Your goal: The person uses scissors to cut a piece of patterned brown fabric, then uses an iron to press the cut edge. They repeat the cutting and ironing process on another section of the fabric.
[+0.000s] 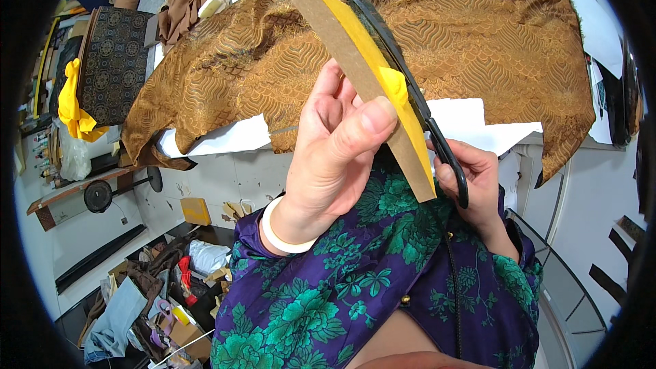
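My left hand [335, 140] pinches a long, narrow piece of brown cardboard [345, 58] between thumb and fingers, holding it up at a slant. Yellow fabric [362, 37] runs along the cardboard's right edge, with a small bunched bit near my thumb. In my right hand [475, 178] is a pair of black scissors [437, 133], its handle loops around my fingers. The long blades lie alongside the yellow edge, pointing up and away from me. Whether they touch the fabric is hard to make out.
Gold-brown patterned brocade [478, 48] spreads across the table, over white sheets [454, 111]. At the left lie a dark patterned fabric piece [116, 61] and a yellow cloth [74, 106]. Below left, a heap of scraps [140, 294] stands near a small yellow block [195, 211].
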A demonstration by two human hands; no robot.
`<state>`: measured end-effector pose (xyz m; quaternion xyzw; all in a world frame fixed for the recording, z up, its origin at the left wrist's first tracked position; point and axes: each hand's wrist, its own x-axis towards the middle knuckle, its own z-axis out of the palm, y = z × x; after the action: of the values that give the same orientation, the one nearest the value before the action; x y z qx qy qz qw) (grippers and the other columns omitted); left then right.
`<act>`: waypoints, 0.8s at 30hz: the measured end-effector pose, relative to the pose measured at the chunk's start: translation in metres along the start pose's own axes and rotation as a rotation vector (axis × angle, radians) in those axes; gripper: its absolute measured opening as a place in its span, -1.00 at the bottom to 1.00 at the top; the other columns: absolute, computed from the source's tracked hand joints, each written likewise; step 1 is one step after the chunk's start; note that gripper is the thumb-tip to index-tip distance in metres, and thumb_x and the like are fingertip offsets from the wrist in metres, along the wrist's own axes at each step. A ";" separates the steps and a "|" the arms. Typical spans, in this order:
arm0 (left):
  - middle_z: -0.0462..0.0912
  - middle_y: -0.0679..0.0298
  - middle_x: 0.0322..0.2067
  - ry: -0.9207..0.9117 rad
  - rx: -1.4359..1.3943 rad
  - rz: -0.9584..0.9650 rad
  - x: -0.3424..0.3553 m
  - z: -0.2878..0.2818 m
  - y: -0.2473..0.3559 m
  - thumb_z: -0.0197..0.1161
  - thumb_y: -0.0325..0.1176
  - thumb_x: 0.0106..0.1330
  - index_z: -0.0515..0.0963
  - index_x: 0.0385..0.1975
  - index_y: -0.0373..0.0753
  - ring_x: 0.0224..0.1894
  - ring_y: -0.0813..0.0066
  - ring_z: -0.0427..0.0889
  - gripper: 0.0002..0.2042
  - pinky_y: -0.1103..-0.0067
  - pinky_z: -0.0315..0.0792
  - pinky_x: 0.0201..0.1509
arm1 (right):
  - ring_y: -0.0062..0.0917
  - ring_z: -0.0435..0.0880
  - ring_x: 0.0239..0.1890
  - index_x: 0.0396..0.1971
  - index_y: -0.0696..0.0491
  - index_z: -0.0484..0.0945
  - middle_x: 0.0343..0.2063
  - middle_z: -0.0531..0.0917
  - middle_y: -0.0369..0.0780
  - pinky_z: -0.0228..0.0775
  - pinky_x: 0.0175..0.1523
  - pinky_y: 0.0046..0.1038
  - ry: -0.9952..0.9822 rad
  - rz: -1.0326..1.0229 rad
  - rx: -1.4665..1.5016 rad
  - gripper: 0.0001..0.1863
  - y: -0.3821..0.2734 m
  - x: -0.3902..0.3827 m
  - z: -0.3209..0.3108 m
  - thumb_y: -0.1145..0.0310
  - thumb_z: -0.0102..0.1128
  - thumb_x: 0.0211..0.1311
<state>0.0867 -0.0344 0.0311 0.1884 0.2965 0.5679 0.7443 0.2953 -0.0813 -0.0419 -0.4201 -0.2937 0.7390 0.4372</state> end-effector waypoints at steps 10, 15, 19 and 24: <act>0.50 0.18 0.13 0.020 0.012 0.033 0.003 -0.005 -0.005 0.42 -0.34 0.28 0.23 0.32 -0.29 0.18 0.40 0.53 -0.34 0.44 0.41 0.31 | -0.81 0.43 -0.49 0.10 0.33 0.53 -0.37 0.61 -0.29 0.21 -0.40 -0.73 0.014 -0.078 -0.100 -0.51 0.001 0.002 0.004 0.32 0.35 0.29; 0.49 0.13 0.17 -0.049 -0.041 0.163 0.012 -0.013 -0.011 0.42 -0.30 0.25 0.22 0.35 -0.28 0.22 0.31 0.52 -0.30 0.30 0.40 0.37 | -0.75 0.44 -0.60 -0.05 0.13 0.37 -0.34 0.68 -0.07 0.18 -0.54 -0.72 -0.033 -0.161 0.122 -0.69 -0.012 0.015 0.022 0.26 0.20 0.42; 0.33 0.03 0.34 -0.095 0.063 0.320 0.012 -0.020 -0.026 0.46 -0.32 0.13 0.16 0.42 -0.27 0.35 0.14 0.41 -0.16 0.18 0.29 0.46 | -0.65 0.52 -0.63 -0.12 0.07 0.37 -0.37 0.67 -0.13 0.13 -0.62 -0.65 0.021 -0.047 0.304 -0.64 -0.038 0.022 0.044 0.23 0.35 0.32; 0.00 -0.02 0.52 -0.249 0.560 0.487 0.011 -0.037 -0.015 0.51 0.06 0.08 -0.08 0.55 -0.16 0.56 -0.03 0.00 0.12 0.10 0.02 0.58 | -0.80 0.42 -0.59 -0.02 0.11 0.39 -0.48 0.50 -0.38 0.14 -0.58 -0.75 0.148 0.004 0.177 -0.55 -0.059 0.020 0.049 0.45 0.42 0.14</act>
<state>0.0758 -0.0306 -0.0084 0.5166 0.2940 0.5979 0.5378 0.2707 -0.0407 0.0211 -0.4337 -0.1935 0.7299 0.4916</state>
